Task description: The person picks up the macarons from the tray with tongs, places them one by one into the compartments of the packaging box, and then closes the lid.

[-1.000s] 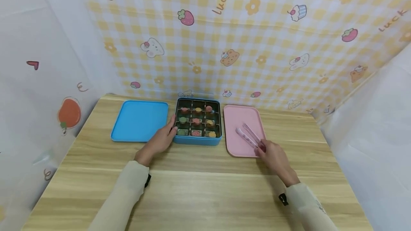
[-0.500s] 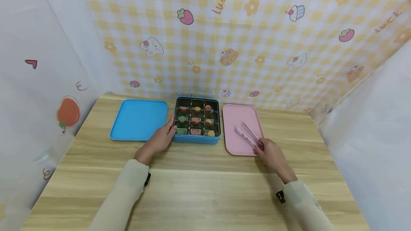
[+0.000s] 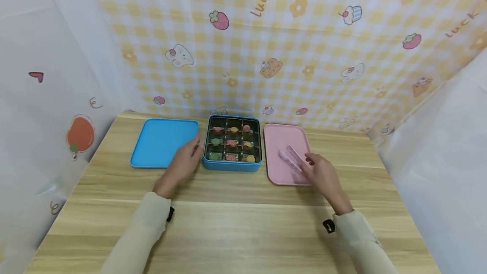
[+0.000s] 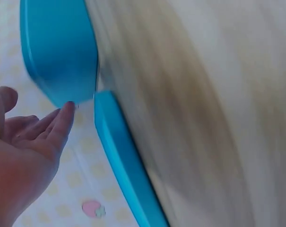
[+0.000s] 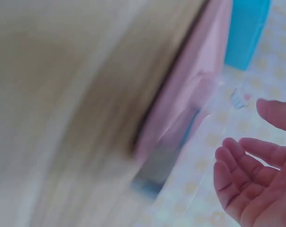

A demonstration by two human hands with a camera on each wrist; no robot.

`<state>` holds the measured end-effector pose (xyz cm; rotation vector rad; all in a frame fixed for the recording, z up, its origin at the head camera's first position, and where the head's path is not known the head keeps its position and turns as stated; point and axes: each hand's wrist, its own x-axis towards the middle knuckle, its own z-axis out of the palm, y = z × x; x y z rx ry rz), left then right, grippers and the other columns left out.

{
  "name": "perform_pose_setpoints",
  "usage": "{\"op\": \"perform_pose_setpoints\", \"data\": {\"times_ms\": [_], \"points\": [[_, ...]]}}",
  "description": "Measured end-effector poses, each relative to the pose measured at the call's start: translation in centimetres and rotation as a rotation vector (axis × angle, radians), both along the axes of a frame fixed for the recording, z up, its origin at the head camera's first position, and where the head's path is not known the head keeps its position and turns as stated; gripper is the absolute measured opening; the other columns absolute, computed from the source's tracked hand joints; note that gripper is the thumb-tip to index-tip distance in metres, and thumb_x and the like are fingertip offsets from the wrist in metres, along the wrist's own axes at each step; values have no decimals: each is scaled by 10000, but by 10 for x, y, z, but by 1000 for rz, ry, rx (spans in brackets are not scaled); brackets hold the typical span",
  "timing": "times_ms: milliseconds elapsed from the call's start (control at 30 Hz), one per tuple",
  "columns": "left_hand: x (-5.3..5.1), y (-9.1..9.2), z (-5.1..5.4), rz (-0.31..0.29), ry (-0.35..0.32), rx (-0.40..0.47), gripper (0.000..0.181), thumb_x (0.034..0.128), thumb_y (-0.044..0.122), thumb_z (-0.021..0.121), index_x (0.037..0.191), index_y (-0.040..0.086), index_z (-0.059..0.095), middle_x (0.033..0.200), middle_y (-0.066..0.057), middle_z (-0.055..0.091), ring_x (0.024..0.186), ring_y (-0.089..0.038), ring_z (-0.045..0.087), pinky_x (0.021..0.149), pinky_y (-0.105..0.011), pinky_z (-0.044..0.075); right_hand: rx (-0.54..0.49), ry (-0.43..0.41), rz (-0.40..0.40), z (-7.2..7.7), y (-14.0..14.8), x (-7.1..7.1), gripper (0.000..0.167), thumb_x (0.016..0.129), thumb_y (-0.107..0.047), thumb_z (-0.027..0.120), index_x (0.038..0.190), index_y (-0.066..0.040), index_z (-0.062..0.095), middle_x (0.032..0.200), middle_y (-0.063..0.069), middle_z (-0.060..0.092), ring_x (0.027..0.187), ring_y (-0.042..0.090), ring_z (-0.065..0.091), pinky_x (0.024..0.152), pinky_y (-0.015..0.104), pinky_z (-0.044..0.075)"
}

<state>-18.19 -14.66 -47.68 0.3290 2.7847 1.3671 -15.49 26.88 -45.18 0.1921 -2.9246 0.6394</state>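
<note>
A blue tin box (image 3: 232, 165) stands near the back of the table, its dark insert divided into compartments holding small round pink, yellow and green pieces (image 3: 231, 142). My left hand (image 3: 181, 164) hovers left of the box and over the near right part of a flat blue lid or tray (image 3: 161, 141). In the left wrist view its loosely bent fingers hold nothing. Pale pinkish tongs (image 3: 289, 162) lie on a pink tray (image 3: 281, 134) right of the box. Beside them is my right hand (image 3: 323, 179), fingers relaxed and apart from the tongs in the right wrist view.
The wooden table (image 3: 236, 227) stretches in front of both hands. A yellow checked cloth (image 3: 236, 45) hangs close behind the box and trays. White sheets (image 3: 449, 138) close off both sides.
My right hand has let go of the tongs, leaving them on the pink tray. My left hand has come off the box's left side and moved slightly left.
</note>
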Motion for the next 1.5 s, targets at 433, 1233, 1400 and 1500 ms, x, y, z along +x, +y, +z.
{"op": "perform_pose_setpoints", "data": {"times_ms": [433,1233,1400,1500], "points": [[3,-42,7,118,104,39,478,1038,100,485,1485,-48,405,1398,-303,515,1242,-422,551,994,-554,478,-190,47,57,6,-51,-30,321,936,-163,682,1180,45,676,1072,204,709,935,316,691,813,468,563],[6,-89,11,285,44,-59,554,1052,221,485,1501,-72,346,1495,-358,354,1391,-530,317,1092,-659,299,-720,-175,277,7,-178,-51,342,985,-102,621,1292,49,613,1203,192,688,1040,292,691,847,360,585],[5,-99,9,321,39,-89,547,1048,209,489,1492,-81,356,1470,-380,368,1366,-550,339,1079,-670,306,-767,-245,320,10,-208,-47,333,994,-118,607,1299,16,617,1220,164,682,1039,258,686,836,352,585],[3,-104,9,330,19,-98,565,1050,213,477,1499,-95,327,1483,-382,343,1376,-551,320,1091,-668,292,-780,-308,344,10,-225,-43,335,1001,-132,597,1313,-12,613,1261,152,664,1106,238,667,895,323,562]]}}
